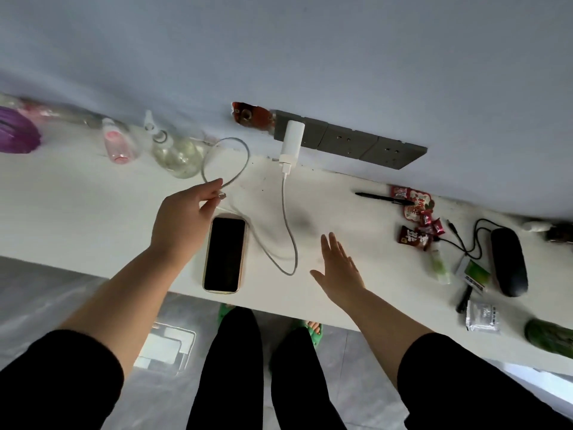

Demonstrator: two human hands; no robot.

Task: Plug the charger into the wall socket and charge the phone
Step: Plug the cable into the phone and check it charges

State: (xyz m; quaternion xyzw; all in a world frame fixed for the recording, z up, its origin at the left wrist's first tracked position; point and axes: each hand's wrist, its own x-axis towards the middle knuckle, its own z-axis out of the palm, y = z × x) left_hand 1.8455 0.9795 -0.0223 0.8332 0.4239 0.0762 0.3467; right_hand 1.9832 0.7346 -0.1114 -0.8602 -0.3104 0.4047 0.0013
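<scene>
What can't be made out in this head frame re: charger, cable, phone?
- Cable free end: head view, left hand fingers cover it; connector and grip type unclear.
- Phone port: top edge hidden by the same hand; plugged or not, cannot tell.
- Charger prongs: its body hides them; seating in wall socket unconfirmed.
- Phone screen dark: charging unknown.
- Right hand: open, motion-blurred.

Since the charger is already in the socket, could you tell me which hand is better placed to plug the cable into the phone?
Left hand: it pinches the cable end beside the phone; the right hand hovers open.
</scene>
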